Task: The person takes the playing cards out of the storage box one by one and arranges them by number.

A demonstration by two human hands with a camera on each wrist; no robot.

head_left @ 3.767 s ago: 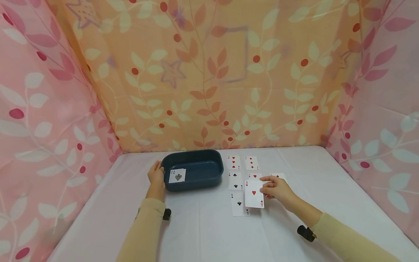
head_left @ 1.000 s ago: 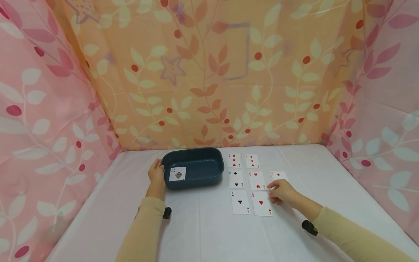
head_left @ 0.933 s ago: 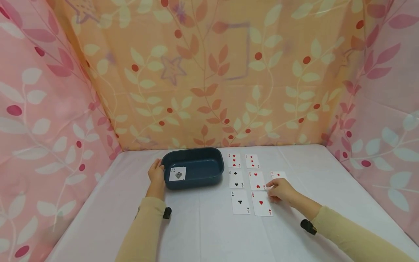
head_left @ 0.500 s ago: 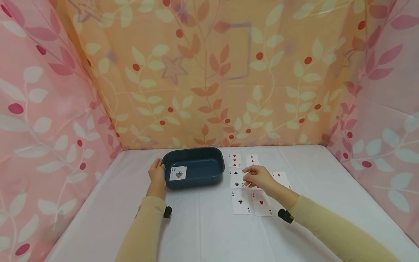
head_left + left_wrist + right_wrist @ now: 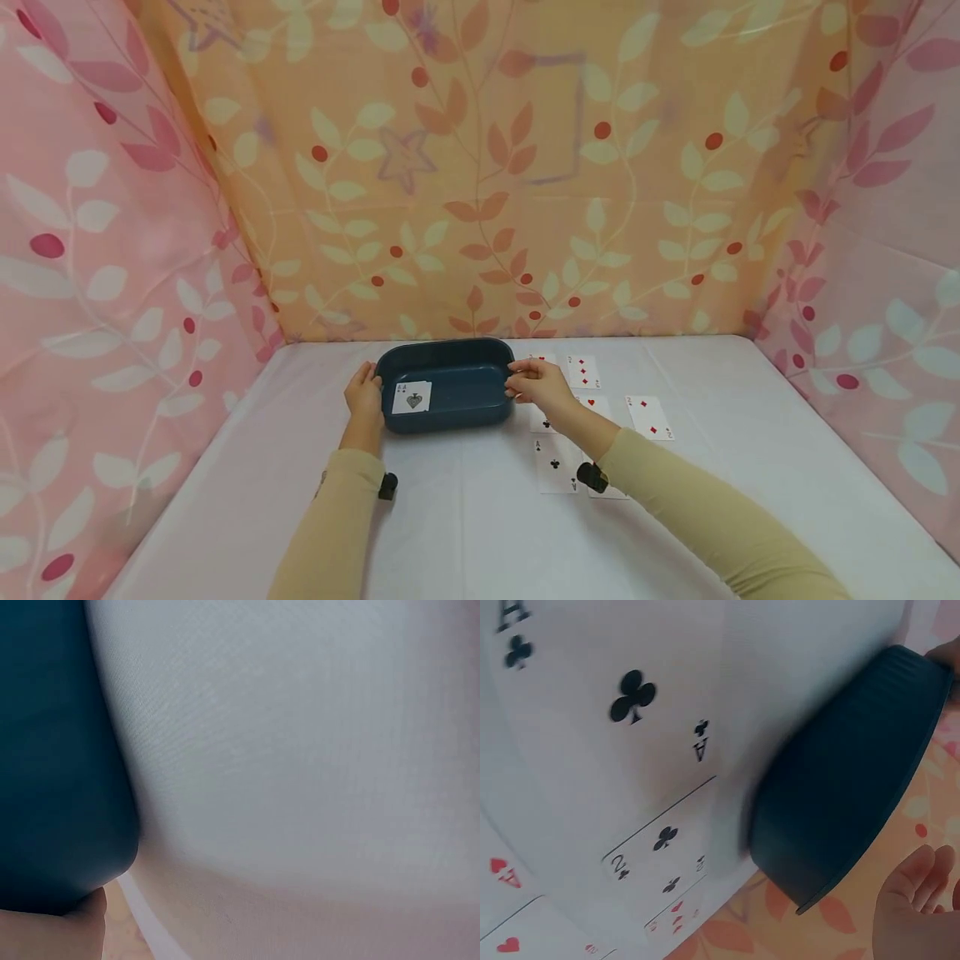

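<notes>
My left hand [image 5: 364,394] grips the left end of a dark blue tray [image 5: 450,419]. Inside the tray lies a small stack of playing cards [image 5: 412,397], ace of spades on top. My right hand [image 5: 543,387] is at the tray's right rim, fingers loosely bent and holding nothing; in the right wrist view the hand [image 5: 915,907] appears apart from the tray [image 5: 840,780]. Beneath the right forearm lie an ace of clubs [image 5: 555,467] and a mostly hidden ace of hearts [image 5: 502,874]. A two of clubs [image 5: 660,840] lies partly covered by my right hand in the head view.
More cards lie face up on the white tablecloth [image 5: 465,533]: a three of diamonds [image 5: 584,372], a two of diamonds [image 5: 650,418], and a partly hidden two of hearts [image 5: 592,404]. Patterned cloth walls [image 5: 480,167] enclose the table's back and sides.
The ace of hearts, earlier in my right hand, was laid beside the ace of clubs and released. My right hand then moved left over the cards to the tray. The left hand stayed put.
</notes>
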